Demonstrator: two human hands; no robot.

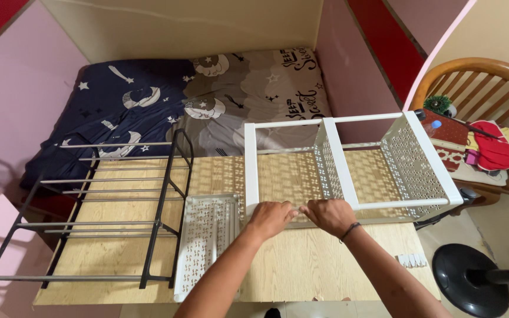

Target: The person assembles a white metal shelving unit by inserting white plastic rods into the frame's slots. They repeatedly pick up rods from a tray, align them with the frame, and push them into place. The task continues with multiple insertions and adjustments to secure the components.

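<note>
A white plastic shelf frame with perforated panels lies on its side on a light wooden tabletop. My left hand and my right hand meet at the middle of the frame's near bottom bar, fingers closed on it. The right wrist wears a dark band. A loose white perforated panel lies flat just left of my left forearm.
A black metal rack lies on the left of the tabletop. Behind is a bed with star-and-moon bedding. A wooden chair holding clutter stands right, a black fan base on the floor, small white pieces near the table's right edge.
</note>
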